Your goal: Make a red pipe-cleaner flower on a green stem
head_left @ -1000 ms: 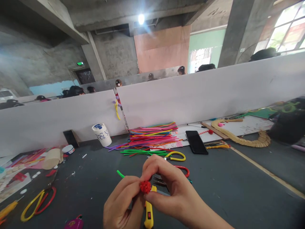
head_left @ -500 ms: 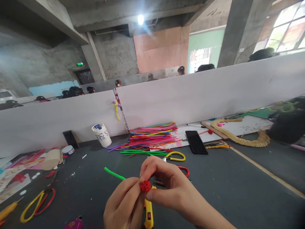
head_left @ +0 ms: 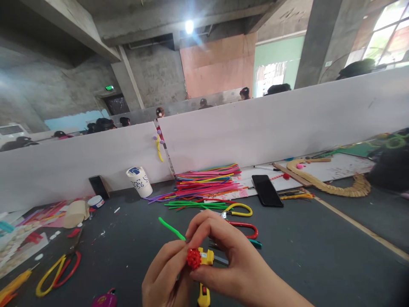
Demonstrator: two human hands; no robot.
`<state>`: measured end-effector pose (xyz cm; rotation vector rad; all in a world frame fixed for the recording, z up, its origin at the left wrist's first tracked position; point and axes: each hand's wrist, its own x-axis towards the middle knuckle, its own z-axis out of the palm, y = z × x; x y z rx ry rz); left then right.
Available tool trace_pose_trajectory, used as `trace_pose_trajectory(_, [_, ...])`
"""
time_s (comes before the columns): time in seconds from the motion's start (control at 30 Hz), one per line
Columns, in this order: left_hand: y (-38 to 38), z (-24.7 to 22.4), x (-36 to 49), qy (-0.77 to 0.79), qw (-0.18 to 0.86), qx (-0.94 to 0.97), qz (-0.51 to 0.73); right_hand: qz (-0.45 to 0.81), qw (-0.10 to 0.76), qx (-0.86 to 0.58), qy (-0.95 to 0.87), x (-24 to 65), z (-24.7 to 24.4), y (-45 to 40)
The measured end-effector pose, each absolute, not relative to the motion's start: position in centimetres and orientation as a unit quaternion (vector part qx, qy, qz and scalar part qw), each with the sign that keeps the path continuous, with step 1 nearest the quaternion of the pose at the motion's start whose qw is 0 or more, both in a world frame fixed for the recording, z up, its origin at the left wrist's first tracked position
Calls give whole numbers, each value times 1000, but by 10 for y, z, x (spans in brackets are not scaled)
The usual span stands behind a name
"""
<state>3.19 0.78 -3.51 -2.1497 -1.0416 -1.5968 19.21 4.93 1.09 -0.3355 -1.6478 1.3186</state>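
A small bumpy red ball (head_left: 194,258) sits between my two hands, above the table. My right hand (head_left: 228,249) curves over it, with thumb and fingertips closed around it. My left hand (head_left: 169,270) is closed beside the ball, its fingers on a green pipe cleaner (head_left: 171,228) whose free end sticks out up and to the left. Whether the stem joins the ball is hidden by my fingers. Under my hands lies a yellow glue gun (head_left: 204,294), partly covered. Behind my right hand rest scissors with a yellow and a red handle (head_left: 244,226).
Bundled colourful pipe cleaners (head_left: 207,183) lie at the back beside a black phone (head_left: 267,190). A paper cup (head_left: 139,182) stands by the white partition (head_left: 255,128). Another pair of scissors (head_left: 59,275) and a purple object (head_left: 105,299) lie at left. Several people are beyond the partition.
The red ball has turned or tipped slightly and shows more of its bumpy side. The green end has swung, and more of the glue gun shows. The view has shifted slightly.
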Motion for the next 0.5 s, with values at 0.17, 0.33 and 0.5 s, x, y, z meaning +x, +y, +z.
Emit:
trace_pose_trajectory(0.17, [5,-27,25,-357,152,-760,-521,545,475,-130,-678,194,13,49])
trace_pose_trajectory(0.33, [5,-27,27,-344,179,-781,-489,559,464,-125,-676,196,12,50])
trace_pose_trajectory(0.5, [3,-34,55,-403,110,-638,-648,592,432,-142,-666,201,12,54])
